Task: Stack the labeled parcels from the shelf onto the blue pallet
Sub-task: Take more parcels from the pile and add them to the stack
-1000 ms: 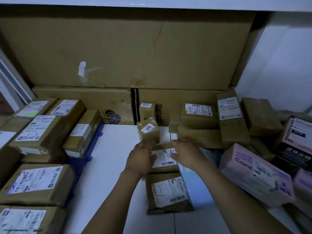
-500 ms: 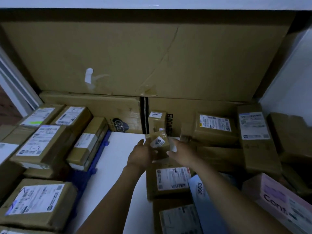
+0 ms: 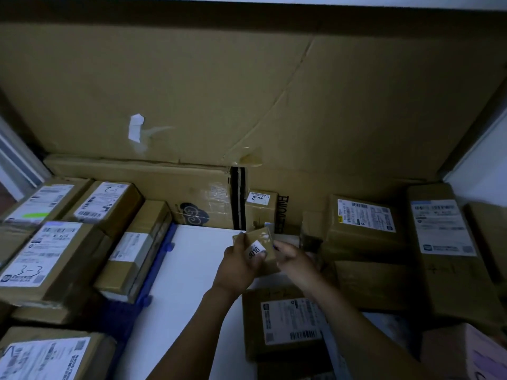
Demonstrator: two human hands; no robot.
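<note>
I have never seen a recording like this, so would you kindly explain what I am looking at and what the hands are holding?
There is no machine: these are a person's two bare hands, filmed by one camera worn on the head, looking forward and down. The left hand grips a small brown parcel with a white label, and the right hand appears to pinch its right edge. Beneath them lies a white surface. Labelled cardboard parcels crowd both sides; a blue pallet shows under the left ones. A large cardboard sheet stands behind.

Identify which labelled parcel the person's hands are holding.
The small brown parcel, held between the left hand and right hand; the other parcels lie unheld.
</note>
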